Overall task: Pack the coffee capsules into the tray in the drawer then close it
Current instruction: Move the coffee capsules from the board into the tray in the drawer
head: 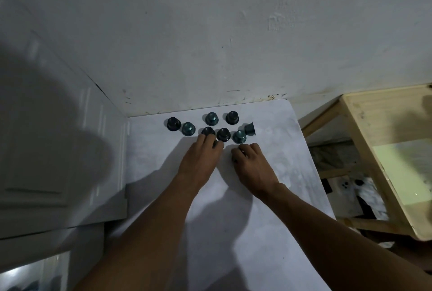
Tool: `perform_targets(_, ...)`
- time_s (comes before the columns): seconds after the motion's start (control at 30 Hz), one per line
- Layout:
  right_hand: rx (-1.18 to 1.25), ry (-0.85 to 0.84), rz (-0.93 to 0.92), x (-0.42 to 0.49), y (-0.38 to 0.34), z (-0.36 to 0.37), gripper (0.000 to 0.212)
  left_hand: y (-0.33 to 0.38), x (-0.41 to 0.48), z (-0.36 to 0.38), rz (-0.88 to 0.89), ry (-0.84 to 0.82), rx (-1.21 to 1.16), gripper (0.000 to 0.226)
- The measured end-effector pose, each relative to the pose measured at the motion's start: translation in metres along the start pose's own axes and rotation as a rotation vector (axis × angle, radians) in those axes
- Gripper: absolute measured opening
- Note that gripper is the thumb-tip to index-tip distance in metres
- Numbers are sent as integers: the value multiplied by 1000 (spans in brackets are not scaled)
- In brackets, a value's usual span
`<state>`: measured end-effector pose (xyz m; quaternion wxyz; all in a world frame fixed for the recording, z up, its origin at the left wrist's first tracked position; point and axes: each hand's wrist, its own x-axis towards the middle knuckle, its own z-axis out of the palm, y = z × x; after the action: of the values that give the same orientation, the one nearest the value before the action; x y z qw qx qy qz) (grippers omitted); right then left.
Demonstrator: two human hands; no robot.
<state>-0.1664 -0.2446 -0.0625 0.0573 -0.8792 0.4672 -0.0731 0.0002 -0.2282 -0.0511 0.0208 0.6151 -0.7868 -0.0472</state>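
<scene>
Left grip [201, 157] pinches a dark capsule [207, 130]; right grip [253, 164] curled, hold unclear. Gathering step, probably: next, lift without toppling the capsules [211, 118] at twelve o'clock on the tabletop [280, 150].

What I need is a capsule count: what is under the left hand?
Under the left hand, one dark capsule partly shows at the fingertips, and a dark edge beside it. Anything beneath the palm is covered.

Left grip [201, 157]: fingertips cover the near side of one dark capsule [207, 130]. Right grip [252, 162]: fingers curled, contents underneath cannot be determined. Wooden stand [364, 141] cut off by the right edge. Blurred shiny object [35, 274] at bottom-left corner, unidentifiable.
</scene>
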Motion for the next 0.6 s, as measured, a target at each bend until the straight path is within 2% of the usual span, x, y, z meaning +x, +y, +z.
perform_targets(0.2,39,-6,27,-2,2,3,15,-2,2,3,-30,14,-28,59)
perform_targets(0.3,91,-56,86,-4,0,-1,12,-3,0,7,-72,15,-70,49)
perform_targets(0.4,206,-107,175,-5,-4,-12,19,0,-6,4,-136,10,-190,39)
perform_targets(0.5,319,-140,275,-9,-7,-23,20,2,-17,1,-222,47,-345,41)
perform_targets(0.6,378,-201,326,-14,-10,-31,46,4,-31,-6,-267,96,-467,44)
